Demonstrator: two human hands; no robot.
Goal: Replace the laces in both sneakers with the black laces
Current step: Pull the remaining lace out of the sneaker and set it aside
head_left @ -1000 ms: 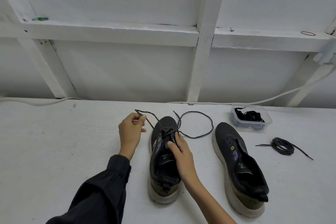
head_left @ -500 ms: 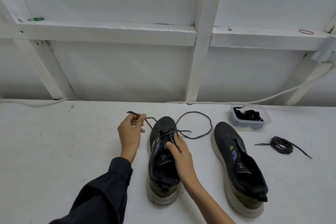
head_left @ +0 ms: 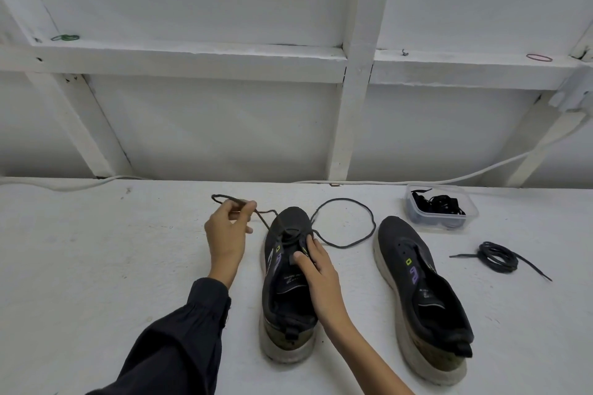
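Head view: the left hand [head_left: 226, 234] pinches one end of a dark lace [head_left: 373, 221] between thumb and fingertips, raised just left of the toe of the first sneaker [head_left: 285, 285], while the right hand [head_left: 316, 269] grips that sneaker's upper at the eyelets, thumb and fingers curled on it. From the front eyelets the lace runs out in a wide loop lying on the white table [head_left: 96, 250] between the toes of the first sneaker and the unlaced second sneaker [head_left: 417, 295]. A clear tub [head_left: 439, 228] of black laces stands beyond the second sneaker, and a coiled black lace [head_left: 497, 258] lies to its right.
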